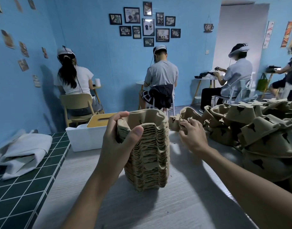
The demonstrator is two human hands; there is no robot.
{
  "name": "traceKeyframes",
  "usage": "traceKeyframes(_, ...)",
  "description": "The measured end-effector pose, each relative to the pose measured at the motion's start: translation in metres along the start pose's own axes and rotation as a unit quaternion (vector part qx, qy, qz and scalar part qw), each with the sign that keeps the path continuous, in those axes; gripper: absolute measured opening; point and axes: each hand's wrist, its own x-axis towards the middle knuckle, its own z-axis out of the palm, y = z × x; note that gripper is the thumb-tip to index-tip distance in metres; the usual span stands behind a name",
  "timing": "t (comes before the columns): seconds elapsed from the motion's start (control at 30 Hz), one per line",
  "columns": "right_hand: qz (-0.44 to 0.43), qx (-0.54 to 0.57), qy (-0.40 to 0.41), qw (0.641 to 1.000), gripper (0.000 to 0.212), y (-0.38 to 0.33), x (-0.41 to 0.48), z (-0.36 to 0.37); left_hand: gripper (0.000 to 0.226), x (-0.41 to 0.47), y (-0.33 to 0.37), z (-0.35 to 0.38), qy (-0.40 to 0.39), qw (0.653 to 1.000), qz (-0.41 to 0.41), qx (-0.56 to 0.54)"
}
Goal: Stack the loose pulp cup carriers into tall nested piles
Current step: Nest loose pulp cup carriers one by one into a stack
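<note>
So the left hand point(119, 138) is wrapped around the top of the tall nested stack point(148, 156): thumb pressed on the near face, fingers hooked over the rim on the far side. The stack stands upright on the grey table point(175, 204), right against that palm. The right hand point(193, 136) is just across the stack from the left one, fingers curled onto the near edge of a loose carrier point(188, 116) lying just beyond the fingertips. Further out past the right hand there's a big messy heap of carriers point(257, 129), mostly flipped upside down. Out beyond the left hand sits a white box point(86, 138) with a wooden lid point(100, 120). Further off that side, a folded white cloth point(21, 152) lies on the green tiled counter point(26, 187).
</note>
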Motion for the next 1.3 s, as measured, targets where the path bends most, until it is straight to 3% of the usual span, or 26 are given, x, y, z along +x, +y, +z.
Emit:
traceKeyframes(0.23,0.020,-0.040,-0.030,0.999,0.041,0.009,0.004,0.006,0.058,0.001,-0.001,0.000,0.006,1.000,0.004,0.004)
traceKeyframes(0.43,-0.077,0.012,0.066,0.995,0.027,0.001,-0.022,-0.007,0.057,0.003,0.001,0.000,0.013,1.000,0.003,0.008)
traceKeyframes(0.67,-0.147,0.133,0.174,0.965,0.037,-0.015,-0.052,-0.022,0.059,0.000,0.003,0.000,-0.001,1.000,-0.005,0.004)
traceKeyframes(0.77,-0.132,0.229,0.213,0.941,0.039,-0.034,-0.058,-0.042,0.060,-0.001,0.003,0.000,-0.002,1.000,-0.003,0.002)
traceKeyframes(0.9,-0.201,0.274,0.285,0.896,0.028,-0.066,-0.060,-0.077,0.062,0.000,0.003,0.000,-0.002,1.000,-0.002,0.001)
traceKeyframes(1.1,-0.272,0.309,0.231,0.881,0.027,-0.107,-0.070,-0.108,0.085,0.001,0.002,-0.001,0.007,1.000,-0.003,-0.017)
traceKeyframes(1.2,-0.347,0.268,0.198,0.877,0.027,-0.117,-0.077,-0.108,0.086,0.001,0.003,-0.001,0.013,1.000,-0.009,-0.020)
traceKeyframes(1.3,-0.362,0.257,0.181,0.878,0.026,-0.117,-0.079,-0.106,0.084,0.001,0.003,-0.001,0.017,1.000,-0.007,-0.019)
